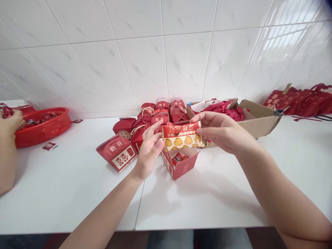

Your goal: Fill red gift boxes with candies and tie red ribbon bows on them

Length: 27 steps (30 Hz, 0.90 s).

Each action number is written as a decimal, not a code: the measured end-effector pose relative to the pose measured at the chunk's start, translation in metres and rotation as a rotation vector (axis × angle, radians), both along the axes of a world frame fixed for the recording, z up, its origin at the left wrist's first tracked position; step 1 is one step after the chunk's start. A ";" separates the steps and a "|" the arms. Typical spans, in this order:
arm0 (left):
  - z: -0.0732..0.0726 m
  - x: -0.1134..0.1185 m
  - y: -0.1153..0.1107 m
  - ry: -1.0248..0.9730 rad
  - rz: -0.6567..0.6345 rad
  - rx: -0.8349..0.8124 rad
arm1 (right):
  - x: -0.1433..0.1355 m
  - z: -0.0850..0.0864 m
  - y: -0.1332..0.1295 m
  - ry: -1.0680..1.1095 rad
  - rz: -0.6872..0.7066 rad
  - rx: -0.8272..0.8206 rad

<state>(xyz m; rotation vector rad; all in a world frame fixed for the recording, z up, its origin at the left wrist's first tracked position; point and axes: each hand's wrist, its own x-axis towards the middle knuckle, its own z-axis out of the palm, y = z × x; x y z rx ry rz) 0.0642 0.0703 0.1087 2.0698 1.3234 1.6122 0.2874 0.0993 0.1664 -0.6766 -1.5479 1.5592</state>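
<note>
Biscuit packet: the red, gold and white biscuit packet (183, 137) is up off the table, lying across the space between your hands, just above the open box and overlapping its back edge in view.
Right hand: your right hand (225, 133) pinches the packet's right end, thumb on the printed front, forefinger over the top corner, the gap closed down to the wrapper.
Left hand: your left hand (148, 155) is half open, fingers and thumb bent about the left end; whether they press on it, you cannot tell from here.
Open box: the open red box (185, 167) stands on the table below, small red packets (178, 158) lying inside.
Step in hand: by the look of it, you are lining the packet up over the box's mouth.
Next move: lowering it calls for a tilt to suit the opening and a light grip, so the walls don't buckle.
Closed boxes: one closed box (119, 155) sits left of your left hand; more red boxes (157, 116) crowd behind.
Carton: a cardboard carton (261, 126) with red ribbon-like material (225, 110) stands behind your right hand.
Far left: another person's hand (12, 121) is over the red basin (44, 138).
</note>
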 end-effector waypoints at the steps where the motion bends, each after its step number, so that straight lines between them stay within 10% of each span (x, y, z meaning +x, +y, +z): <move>1: 0.008 0.002 -0.001 0.004 -0.077 -0.075 | -0.001 0.000 0.000 0.006 0.001 -0.004; 6: 0.030 0.011 -0.002 -0.089 -0.160 -0.194 | 0.000 -0.004 0.004 0.040 0.018 0.009; 17: 0.032 0.022 0.012 -0.124 -0.191 -0.204 | -0.008 -0.011 0.013 -0.018 0.114 -0.045; 27: -0.010 0.000 0.005 -0.131 0.130 -0.001 | -0.007 -0.013 0.015 0.040 -0.036 -0.011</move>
